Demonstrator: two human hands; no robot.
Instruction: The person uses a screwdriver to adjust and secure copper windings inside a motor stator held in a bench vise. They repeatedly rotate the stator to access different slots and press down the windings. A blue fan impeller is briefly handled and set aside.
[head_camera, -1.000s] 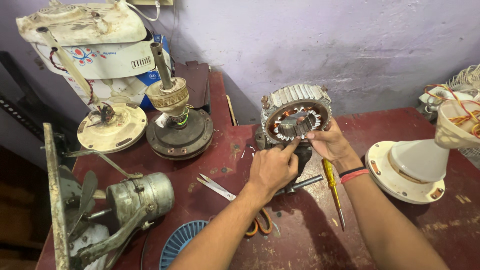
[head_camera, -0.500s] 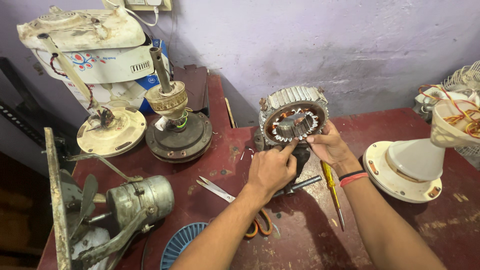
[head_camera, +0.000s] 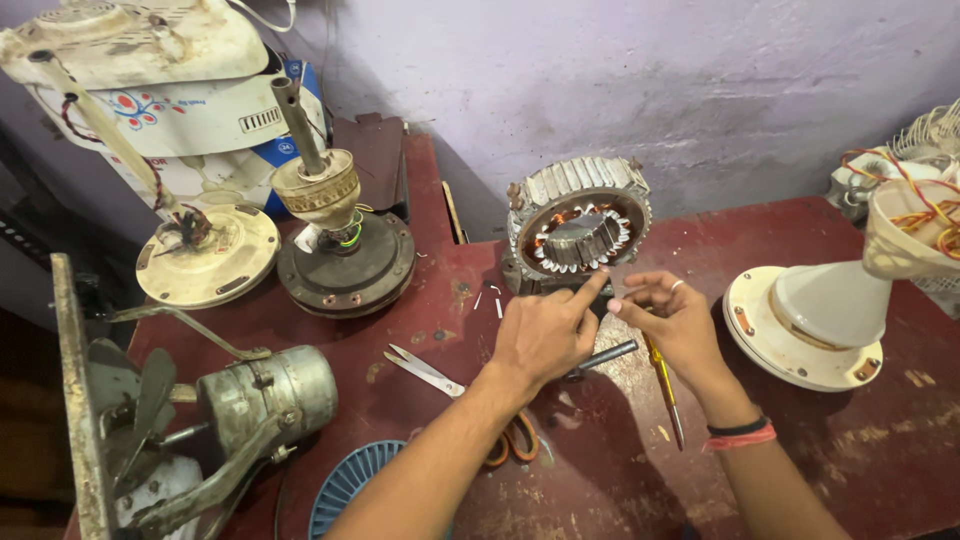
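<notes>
A motor stator (head_camera: 578, 228), a ribbed metal ring with copper windings, stands on edge at the back of a dark red desk (head_camera: 850, 460). The left hand (head_camera: 545, 335) points its index finger up at the ring's lower rim, other fingers curled and holding nothing. The right hand (head_camera: 675, 325) hovers just beside it, fingers loosely open and empty. A nudge could likely topple the upright ring. A yellow screwdriver (head_camera: 662, 385) and scissors (head_camera: 450, 385) lie partly hidden under the hands.
</notes>
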